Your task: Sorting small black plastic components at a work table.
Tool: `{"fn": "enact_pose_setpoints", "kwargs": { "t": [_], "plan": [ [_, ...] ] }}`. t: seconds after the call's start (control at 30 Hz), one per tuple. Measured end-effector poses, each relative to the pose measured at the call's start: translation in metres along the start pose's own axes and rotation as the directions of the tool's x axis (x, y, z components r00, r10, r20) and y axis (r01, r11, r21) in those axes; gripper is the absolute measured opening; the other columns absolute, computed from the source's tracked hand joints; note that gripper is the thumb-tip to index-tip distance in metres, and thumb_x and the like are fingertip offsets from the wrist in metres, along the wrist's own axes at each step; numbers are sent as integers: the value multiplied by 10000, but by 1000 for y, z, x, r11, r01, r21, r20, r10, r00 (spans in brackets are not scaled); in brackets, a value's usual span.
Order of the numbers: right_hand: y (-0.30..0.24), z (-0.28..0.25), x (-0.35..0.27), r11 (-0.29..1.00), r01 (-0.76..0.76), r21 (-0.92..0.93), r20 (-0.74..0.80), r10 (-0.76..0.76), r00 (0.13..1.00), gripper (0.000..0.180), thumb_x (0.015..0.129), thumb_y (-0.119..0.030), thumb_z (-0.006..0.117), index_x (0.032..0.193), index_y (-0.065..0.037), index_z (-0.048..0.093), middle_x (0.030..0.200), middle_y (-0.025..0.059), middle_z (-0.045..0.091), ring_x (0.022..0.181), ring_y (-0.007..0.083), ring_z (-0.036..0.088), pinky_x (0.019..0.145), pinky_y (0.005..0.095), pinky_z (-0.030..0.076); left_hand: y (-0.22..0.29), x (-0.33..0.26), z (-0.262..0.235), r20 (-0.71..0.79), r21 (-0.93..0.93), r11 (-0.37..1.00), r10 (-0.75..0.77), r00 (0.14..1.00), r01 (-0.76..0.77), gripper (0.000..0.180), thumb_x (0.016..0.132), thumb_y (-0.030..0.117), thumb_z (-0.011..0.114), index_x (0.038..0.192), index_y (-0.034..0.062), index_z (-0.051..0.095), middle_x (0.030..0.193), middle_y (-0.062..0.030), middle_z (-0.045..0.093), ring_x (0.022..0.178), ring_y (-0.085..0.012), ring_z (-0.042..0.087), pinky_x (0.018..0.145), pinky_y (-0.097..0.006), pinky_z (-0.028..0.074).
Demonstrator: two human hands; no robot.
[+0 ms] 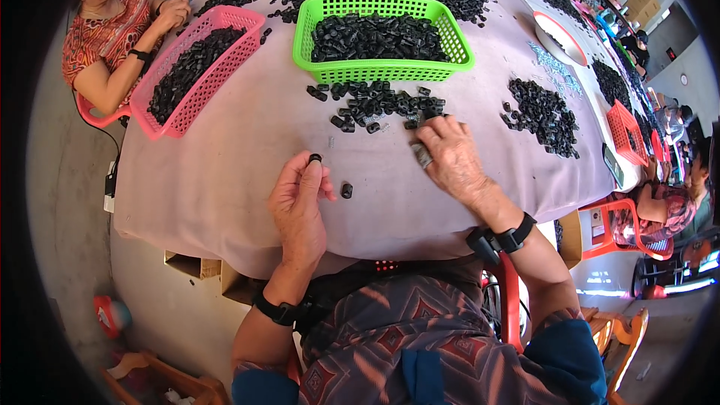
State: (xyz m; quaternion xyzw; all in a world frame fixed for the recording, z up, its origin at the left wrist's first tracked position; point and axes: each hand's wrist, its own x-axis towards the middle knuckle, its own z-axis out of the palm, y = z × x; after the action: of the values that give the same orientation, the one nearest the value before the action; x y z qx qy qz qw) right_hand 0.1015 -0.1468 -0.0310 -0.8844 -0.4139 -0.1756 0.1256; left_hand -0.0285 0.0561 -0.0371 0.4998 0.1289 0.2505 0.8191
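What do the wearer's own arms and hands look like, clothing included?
Both forearms are bare below short blue sleeves with patterned edges. The left hand is ungloved, with a black band on its wrist. The right hand has a greyish wrap on what looks like the thumb; its wrist wears a black strap with a bulky dark block.

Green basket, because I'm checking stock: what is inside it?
The green basket holds a heap of small black pieces; whatever lies beneath the top layer is covered.
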Motion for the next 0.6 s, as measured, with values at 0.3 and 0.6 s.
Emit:
{"fn": "enact_pose_setpoints", "kwargs": {
  "t": [0.3, 0.6],
  "plan": [
    [39, -10, -13, 991, -25, -134, -43, 20, 999, 178, 739, -129, 644, 905, -84, 601, 895, 69, 536, 893, 263, 500, 752, 393, 397, -2, 0, -1, 10, -5, 1000, 12, 1000, -11, 186, 921, 110, 539, 1072, 12, 587, 847, -32, 591, 677, -77, 513, 578, -230, 451],
    [45, -20, -3, 977, -178, -120, -84, 169, 982, 256, 744, -70, 612, 998, -64, 584, 937, 88, 536, 922, 288, 492, 801, 402, 410, -2, 0, -1, 13, 5, 1000, 1, 1000, -1, 176, 918, 104, 541, 1058, 7, 589, 837, -31, 595, 672, -74, 518, 568, -228, 450]
  ]
}}
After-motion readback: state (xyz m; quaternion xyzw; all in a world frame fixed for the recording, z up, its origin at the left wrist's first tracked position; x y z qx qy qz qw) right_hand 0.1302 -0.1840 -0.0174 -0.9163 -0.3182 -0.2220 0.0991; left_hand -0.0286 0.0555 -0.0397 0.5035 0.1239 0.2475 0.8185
